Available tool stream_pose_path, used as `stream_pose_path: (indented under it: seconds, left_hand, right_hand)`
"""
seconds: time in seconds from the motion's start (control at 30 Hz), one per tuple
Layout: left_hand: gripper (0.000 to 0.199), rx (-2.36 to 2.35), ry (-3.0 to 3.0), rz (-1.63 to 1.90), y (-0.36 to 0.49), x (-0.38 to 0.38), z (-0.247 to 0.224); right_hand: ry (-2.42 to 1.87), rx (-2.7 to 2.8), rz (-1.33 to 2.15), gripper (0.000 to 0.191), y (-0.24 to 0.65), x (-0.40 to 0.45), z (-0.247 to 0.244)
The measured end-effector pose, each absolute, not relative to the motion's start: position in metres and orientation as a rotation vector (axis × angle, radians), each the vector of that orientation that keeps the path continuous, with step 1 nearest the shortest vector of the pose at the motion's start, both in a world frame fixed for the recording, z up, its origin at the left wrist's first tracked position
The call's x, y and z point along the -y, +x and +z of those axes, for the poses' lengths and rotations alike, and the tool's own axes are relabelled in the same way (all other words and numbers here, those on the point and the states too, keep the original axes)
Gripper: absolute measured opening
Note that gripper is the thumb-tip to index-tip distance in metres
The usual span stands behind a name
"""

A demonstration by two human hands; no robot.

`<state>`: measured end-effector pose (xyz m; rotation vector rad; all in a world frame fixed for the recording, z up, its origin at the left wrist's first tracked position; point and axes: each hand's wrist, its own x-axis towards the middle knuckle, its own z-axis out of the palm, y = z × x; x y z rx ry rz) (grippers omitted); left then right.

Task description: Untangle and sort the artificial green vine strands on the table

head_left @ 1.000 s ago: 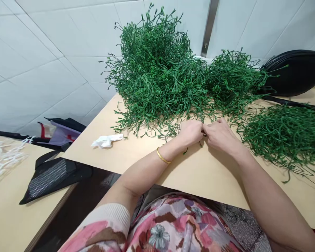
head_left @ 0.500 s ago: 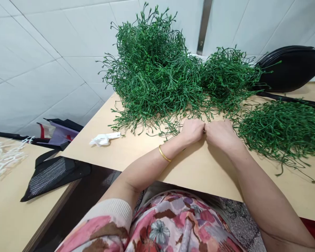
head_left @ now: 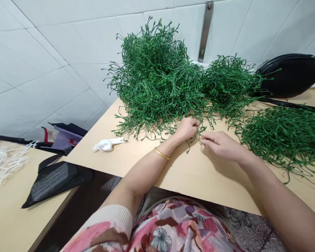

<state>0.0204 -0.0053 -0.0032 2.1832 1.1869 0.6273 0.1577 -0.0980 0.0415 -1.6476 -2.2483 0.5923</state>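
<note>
A tall heap of green artificial plant stems (head_left: 157, 80) with small bud-like tips fills the back of the table. At its front edge my left hand (head_left: 187, 128), with a gold bangle on the wrist, is closed on green stems; a loose end hangs below its fingers. Just to the right, my right hand (head_left: 217, 142) has thumb and fingers pinched together at the end of a green stem (head_left: 200, 129). A small gap lies between the two hands. The fingertips partly hide what they grip.
A flatter pile of green stems (head_left: 283, 133) lies at the right, another heap (head_left: 228, 84) behind it. A black bag (head_left: 291, 75) stands at the back right. Crumpled white tissue (head_left: 106, 144) lies left. White branching pieces (head_left: 6, 162) and a black mesh pouch (head_left: 51, 182) rest on the left table.
My hands, pressed together before, have moved apart. The right hand has shifted slightly down and turned into a pinch. Green stems now show between them. The view has tilted slightly up.
</note>
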Motion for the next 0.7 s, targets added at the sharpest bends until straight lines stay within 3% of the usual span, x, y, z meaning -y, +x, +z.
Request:
stream_pose_path:
  seconds: [0.3, 0.43, 0.53, 0.7]
  left_hand:
    - [0.02, -1.124, 2.09, 0.669, 0.018, 0.007, -0.004]
    - [0.033, -0.927, 1.777, 0.658, 0.013, 0.009, 0.005]
    - [0.027, -0.785, 1.479, 0.584, 0.011, 0.013, 0.01]
    - [0.021, -0.79, 1.218, 0.63, 0.012, 0.011, 0.009]
  right_hand:
    - [-1.568, 2.151, 0.517, 0.023, 0.152, 0.123, 0.055]
    - [-1.675, 1.859, 0.272, 0.02, 0.168, 0.092, 0.047]
    - [-1.661, 1.766, 0.247, 0.019, 0.177, 0.071, 0.035]
    - [-1.552, 1.606, -0.322, 0.023, 0.171, 0.07, 0.024]
